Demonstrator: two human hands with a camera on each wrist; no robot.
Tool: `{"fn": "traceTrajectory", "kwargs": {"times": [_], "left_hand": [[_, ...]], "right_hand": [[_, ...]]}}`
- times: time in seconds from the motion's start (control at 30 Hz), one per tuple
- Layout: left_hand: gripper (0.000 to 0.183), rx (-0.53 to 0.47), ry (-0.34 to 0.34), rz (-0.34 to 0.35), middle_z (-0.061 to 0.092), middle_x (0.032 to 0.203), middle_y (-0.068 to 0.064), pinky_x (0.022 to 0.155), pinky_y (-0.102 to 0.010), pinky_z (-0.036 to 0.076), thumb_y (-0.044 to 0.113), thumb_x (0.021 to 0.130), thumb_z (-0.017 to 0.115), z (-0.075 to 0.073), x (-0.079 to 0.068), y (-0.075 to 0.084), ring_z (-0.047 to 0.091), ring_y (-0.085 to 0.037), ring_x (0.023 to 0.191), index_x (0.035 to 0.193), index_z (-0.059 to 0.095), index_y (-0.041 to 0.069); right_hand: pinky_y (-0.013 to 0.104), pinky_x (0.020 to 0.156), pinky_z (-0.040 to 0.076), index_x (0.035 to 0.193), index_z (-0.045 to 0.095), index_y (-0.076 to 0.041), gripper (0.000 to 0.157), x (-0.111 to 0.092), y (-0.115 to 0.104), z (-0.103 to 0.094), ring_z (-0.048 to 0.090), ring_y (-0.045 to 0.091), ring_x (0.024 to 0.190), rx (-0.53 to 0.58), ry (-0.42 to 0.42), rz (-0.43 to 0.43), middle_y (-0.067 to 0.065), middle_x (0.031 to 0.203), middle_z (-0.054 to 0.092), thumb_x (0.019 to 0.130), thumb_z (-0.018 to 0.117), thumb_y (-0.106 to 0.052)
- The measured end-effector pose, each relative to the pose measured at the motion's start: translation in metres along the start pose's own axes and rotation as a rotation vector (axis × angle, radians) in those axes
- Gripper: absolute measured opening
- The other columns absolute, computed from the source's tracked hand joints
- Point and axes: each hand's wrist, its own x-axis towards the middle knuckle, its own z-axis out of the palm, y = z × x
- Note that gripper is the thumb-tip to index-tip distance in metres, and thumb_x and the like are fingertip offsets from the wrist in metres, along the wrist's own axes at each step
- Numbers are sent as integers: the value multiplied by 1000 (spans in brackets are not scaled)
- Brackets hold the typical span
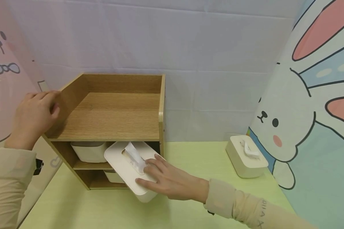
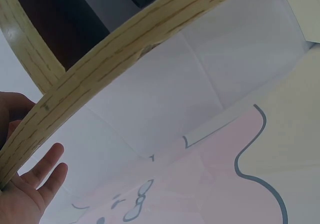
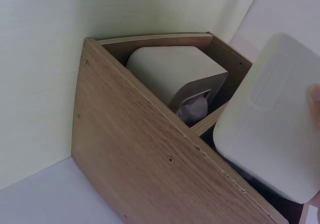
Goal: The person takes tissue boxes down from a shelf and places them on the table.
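Note:
My left hand (image 1: 35, 113) grips the top of the left side panel of a small wooden shelf (image 1: 120, 117); the left wrist view has the panel's edge (image 2: 100, 68) between thumb and fingers. With my right hand (image 1: 172, 181) I hold a white tissue box (image 1: 121, 163), fingers spread over its lid beside the slot and tuft of tissue. That box is tilted, overlapping the front of the upper compartment's right half. Another white box (image 1: 89, 152) stands in that compartment on the left. In the compartment below, a tissue box (image 3: 170, 71) is partly hidden behind the held one.
The shelf stands on a pale green table (image 1: 195, 178) against a whitish cloth backdrop (image 1: 206, 79). A further tissue box (image 1: 240, 162) sits at the table's right, near a rabbit-printed panel (image 1: 286, 127). A pink printed panel (image 1: 8, 95) rises at the left.

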Motion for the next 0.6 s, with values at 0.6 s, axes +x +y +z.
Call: {"fn": "traceTrajectory", "kwargs": {"times": [0.6], "left_hand": [[35,-10,15,14,57,111,-30,88,-55,35,4,79,52,0,-2,1,45,-48,97,113,55,-2]], "right_hand": [[53,101,39,127,42,-17,41,-19,1,-16,51,31,114,-41,57,-105,11,113,51,94,26,-1]]}}
